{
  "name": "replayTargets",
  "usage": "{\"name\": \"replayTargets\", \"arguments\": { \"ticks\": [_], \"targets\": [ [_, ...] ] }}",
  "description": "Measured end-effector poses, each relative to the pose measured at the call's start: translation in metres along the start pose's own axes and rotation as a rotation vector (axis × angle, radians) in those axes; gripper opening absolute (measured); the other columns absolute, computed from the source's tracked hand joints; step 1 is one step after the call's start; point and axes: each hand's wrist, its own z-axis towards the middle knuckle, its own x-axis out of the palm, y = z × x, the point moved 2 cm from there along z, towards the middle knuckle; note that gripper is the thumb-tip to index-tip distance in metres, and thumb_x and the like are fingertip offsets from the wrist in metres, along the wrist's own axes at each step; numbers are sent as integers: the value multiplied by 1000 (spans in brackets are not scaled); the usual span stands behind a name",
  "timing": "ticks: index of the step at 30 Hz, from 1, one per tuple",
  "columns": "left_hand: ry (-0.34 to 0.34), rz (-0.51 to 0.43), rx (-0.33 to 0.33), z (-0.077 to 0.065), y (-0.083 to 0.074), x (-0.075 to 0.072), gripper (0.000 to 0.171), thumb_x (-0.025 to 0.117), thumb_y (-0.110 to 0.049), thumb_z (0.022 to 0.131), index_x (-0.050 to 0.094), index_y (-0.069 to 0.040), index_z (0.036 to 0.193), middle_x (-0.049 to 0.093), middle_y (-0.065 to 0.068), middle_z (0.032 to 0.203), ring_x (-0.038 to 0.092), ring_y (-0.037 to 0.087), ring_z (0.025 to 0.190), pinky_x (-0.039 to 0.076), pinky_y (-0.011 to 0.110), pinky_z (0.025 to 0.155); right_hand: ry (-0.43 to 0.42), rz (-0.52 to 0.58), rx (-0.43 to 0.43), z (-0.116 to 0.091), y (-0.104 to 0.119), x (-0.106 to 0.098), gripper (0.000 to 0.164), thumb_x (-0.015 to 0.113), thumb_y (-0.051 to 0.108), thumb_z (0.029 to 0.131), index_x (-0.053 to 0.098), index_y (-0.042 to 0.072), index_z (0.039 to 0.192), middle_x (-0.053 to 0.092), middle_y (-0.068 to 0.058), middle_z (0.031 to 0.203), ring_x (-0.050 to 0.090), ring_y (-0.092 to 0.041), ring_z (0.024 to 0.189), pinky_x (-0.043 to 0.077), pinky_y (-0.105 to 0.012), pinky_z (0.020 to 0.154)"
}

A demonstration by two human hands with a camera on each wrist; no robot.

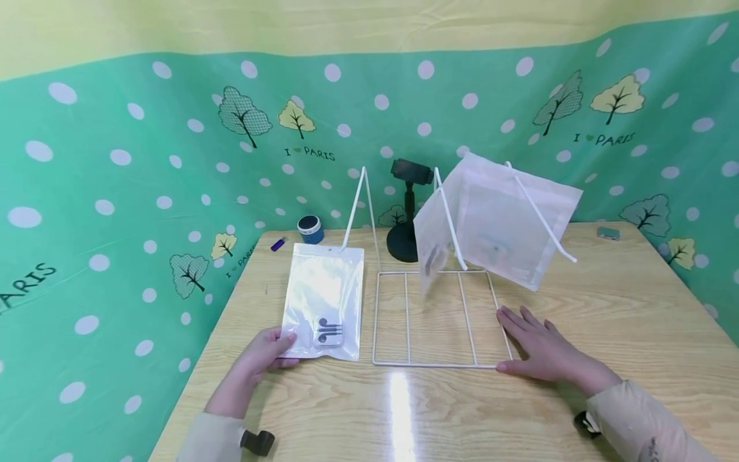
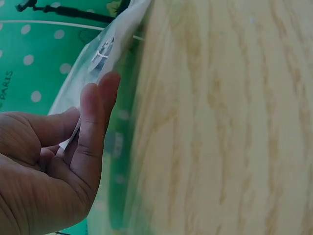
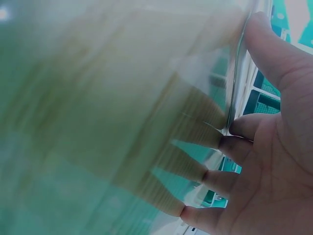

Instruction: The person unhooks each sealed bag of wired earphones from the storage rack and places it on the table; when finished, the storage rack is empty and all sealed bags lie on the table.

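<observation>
My left hand (image 1: 267, 351) pinches the lower left corner of a glossy white zip bag (image 1: 308, 289) between thumb and fingers. A small picture of earphones (image 1: 329, 331) shows near the bag's bottom. The bag's top edge meets the front tip of the left prong (image 1: 353, 208) of a white wire display rack (image 1: 441, 366); whether the prong passes through the bag's hole I cannot tell. My right hand (image 1: 539, 346) rests with spread fingers on the table against the right side of the rack's base. Two more white bags, one (image 1: 437, 231) and another (image 1: 496, 224), hang on the rack's other prongs.
Behind the rack stands a black device on a round base (image 1: 402, 242). A blue cylinder (image 1: 311, 230) and a purple USB stick (image 1: 278, 244) lie at the back left, a small green item (image 1: 609, 233) at the back right. A patterned green curtain (image 1: 340, 128) closes off the back.
</observation>
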Motion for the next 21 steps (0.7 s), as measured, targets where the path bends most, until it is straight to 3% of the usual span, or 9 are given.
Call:
{"name": "replayTargets", "arguments": {
  "ticks": [6,16,18,21],
  "targets": [
    [77,34,-22,6,4,7,40,47,-6,102,42,21,130,70,17,93,71,25,77,59,32,69,13,5,17,1,-4,3,102,65,65,81,31,-1,150,28,-23,155,19,-55,138,17,-79,98],
    [-36,139,-23,3,1,20,37,50,-4,100,46,17,129,68,20,84,70,26,64,58,32,60,20,-7,30,1,-2,2,102,63,67,80,32,0,150,28,-22,155,20,-54,138,18,-78,98],
    [-77,209,-4,1,-2,22,36,54,-4,97,48,16,127,66,20,86,68,24,60,58,33,58,20,-11,31,1,-3,3,103,63,68,80,32,0,150,28,-22,155,20,-54,138,18,-78,98],
    [-157,453,39,-3,-9,22,32,65,-10,92,56,11,115,65,16,87,64,20,59,56,34,56,22,-13,35,1,-4,3,103,63,68,80,32,0,150,28,-21,155,19,-54,139,18,-78,98]
  ]
}}
